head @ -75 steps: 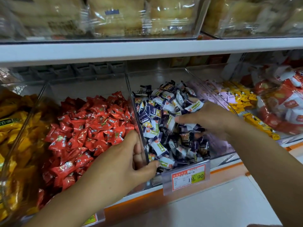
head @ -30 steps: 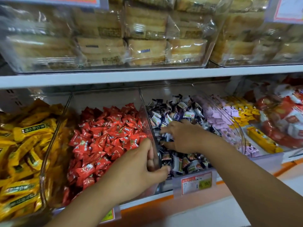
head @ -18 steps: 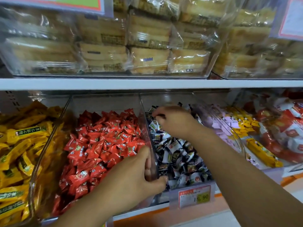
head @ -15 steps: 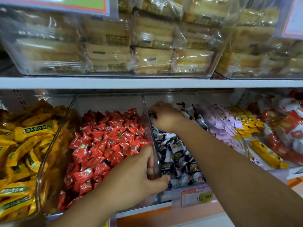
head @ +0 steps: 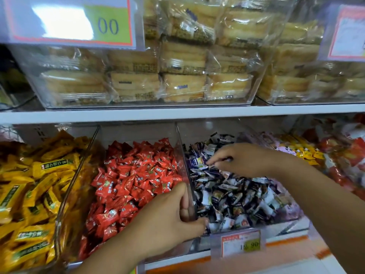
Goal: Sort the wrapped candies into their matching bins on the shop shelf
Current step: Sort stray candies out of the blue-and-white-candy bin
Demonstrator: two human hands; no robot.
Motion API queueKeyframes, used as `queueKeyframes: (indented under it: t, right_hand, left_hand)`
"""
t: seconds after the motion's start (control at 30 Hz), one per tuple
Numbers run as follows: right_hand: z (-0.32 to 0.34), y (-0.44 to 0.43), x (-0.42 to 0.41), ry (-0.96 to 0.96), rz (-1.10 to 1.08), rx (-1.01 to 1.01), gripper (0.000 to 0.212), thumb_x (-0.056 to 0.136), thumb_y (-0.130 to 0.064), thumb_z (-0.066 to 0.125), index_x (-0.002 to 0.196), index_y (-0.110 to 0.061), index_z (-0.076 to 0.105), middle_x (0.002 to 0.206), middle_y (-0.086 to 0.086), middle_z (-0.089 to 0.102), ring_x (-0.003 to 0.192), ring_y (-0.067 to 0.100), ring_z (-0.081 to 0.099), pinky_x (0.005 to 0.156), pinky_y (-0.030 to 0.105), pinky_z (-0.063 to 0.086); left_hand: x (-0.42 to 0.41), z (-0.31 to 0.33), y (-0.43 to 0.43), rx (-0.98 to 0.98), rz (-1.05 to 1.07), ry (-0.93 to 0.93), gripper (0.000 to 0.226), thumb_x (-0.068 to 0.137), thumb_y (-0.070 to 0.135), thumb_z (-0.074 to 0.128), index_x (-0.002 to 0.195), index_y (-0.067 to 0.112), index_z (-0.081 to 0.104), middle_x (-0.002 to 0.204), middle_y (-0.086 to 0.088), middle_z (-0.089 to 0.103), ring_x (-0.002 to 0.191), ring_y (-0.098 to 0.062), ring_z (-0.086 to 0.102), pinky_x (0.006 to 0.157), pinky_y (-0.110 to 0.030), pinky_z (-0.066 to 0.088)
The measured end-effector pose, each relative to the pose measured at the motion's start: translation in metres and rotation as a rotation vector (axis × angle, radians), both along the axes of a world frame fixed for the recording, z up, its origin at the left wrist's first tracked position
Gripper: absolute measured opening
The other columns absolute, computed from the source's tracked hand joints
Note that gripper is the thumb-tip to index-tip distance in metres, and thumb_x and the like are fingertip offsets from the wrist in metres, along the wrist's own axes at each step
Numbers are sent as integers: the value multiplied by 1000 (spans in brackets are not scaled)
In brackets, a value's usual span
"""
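Observation:
Clear bins stand side by side on the lower shelf. One holds red wrapped candies [head: 138, 175], the one to its right purple-and-white wrapped candies [head: 237, 194]. My left hand [head: 167, 218] grips the clear wall [head: 182, 155] between these two bins near its front, thumb on the purple side and fingers on the red side. My right hand [head: 245, 159] lies over the back half of the purple-and-white candies. Its fingers point left and down into the pile. Blur hides whether they pinch a candy.
Yellow wrapped bars [head: 29, 184] fill the bin at the left. Pink and yellow sweets [head: 286, 150] and red packets [head: 345, 155] lie to the right. A price tag [head: 241, 243] hangs on the bin front. The white upper shelf [head: 177, 113] carries bins of wrapped pastries [head: 158, 76] close overhead.
My right hand has moved from the back left corner of the purple-and-white bin to the right and a little forward. My left hand has kept its grip on the bin wall.

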State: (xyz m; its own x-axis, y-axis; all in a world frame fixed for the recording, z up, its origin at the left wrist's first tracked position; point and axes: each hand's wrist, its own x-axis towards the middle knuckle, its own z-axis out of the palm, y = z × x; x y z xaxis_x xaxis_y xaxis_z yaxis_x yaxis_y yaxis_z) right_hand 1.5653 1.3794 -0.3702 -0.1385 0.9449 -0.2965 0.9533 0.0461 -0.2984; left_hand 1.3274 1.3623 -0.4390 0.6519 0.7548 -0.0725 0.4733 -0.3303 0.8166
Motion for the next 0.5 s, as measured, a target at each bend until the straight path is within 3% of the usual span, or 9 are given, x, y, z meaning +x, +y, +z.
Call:
queueKeyframes:
  t: [0.1,0.2,0.27,0.33,0.37,0.5]
  right_hand:
    - [2,41,-22,-15,-20,148,31,103,-29,40,129,-31,57,138,-5,53,113,14,53,85,19,36]
    - [-22,90,-35,49,-58,154,30,99,-34,47,128,-31,55,134,-3,54,84,7,53,68,22,39]
    - [-38,103,-40,15,-17,57,44,94,-51,51,133,-31,51,138,0,53,101,14,56,80,27,45]
    - [-48,103,-41,-104,24,-58,59,93,-64,42,140,-29,46,145,2,47,125,25,48,102,36,39]
    - [-49,100,-40,-161,47,-86,60,93,-64,41,141,-29,44,147,2,44,130,26,43,106,37,36]
    - [-48,82,-26,-99,121,-155,32,94,-43,51,121,-28,60,128,-4,57,113,15,52,94,31,41]
  left_hand:
    - [1,1,-2,15,7,0,43,74,53,74,82,27,40,69,11,57,55,-3,44,56,-28,39]
    - [1,0,-3,-12,17,-21,44,76,51,75,82,27,39,67,14,57,55,-2,43,56,-24,38]
    - [1,0,-3,-29,18,-37,44,75,50,75,80,27,39,65,15,55,56,-4,44,58,-27,39]
    - [1,-1,-3,-53,17,-52,43,75,49,76,79,27,39,63,15,53,58,-7,44,59,-31,39]
    - [1,-1,-3,-63,17,-59,43,74,48,76,80,26,39,62,15,53,58,-7,44,60,-32,39]
    - [1,2,-4,-53,16,-73,42,75,45,76,81,24,41,62,14,53,58,-6,45,60,-32,41]
